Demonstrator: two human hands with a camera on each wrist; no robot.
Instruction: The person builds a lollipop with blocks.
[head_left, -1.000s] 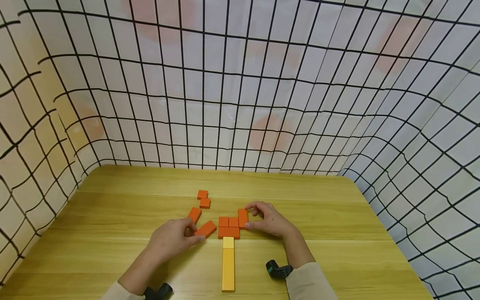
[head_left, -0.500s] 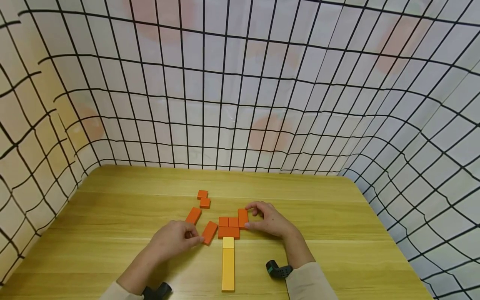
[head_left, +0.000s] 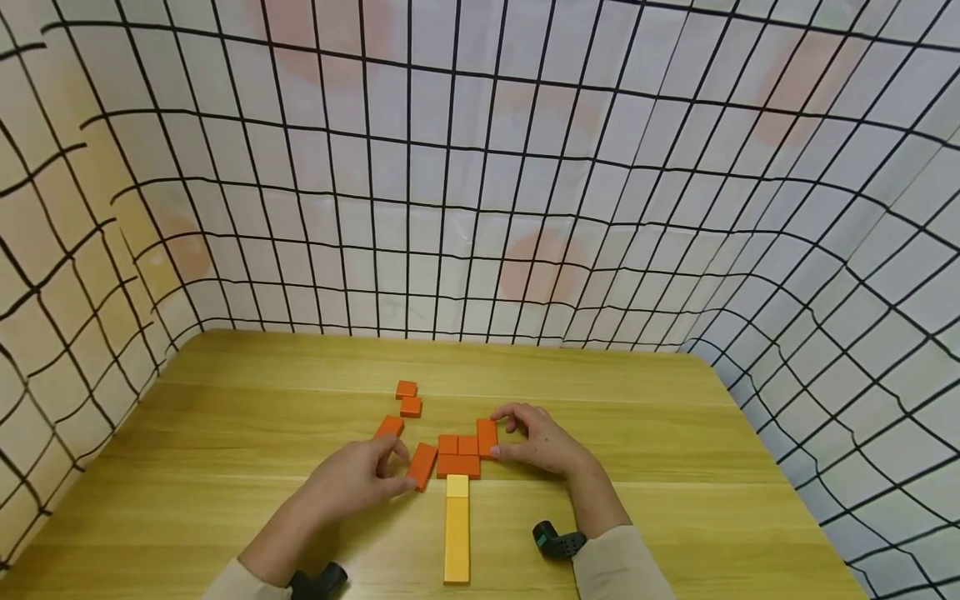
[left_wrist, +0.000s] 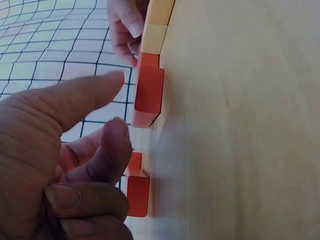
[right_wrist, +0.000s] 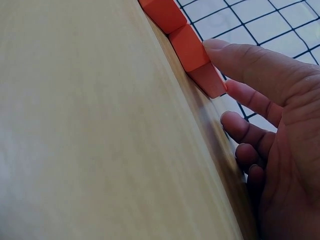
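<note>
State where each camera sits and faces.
Head: on the head, facing forward and down at table and blocks; left grip, right grip and sleeves show.
Left wrist: on that wrist, facing past its grip at blocks; right grip shows beyond.
Right wrist: on that wrist, facing its grip and blocks.
Head and left wrist share both grips.

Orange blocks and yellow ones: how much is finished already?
Looks done: the yellow strip meets three snug orange blocks. In hand: the right hand has fingers on the right-end block; the left hand is beside the slanted block. Probably left: two small squares and a partly hidden block, lying loose.
</note>
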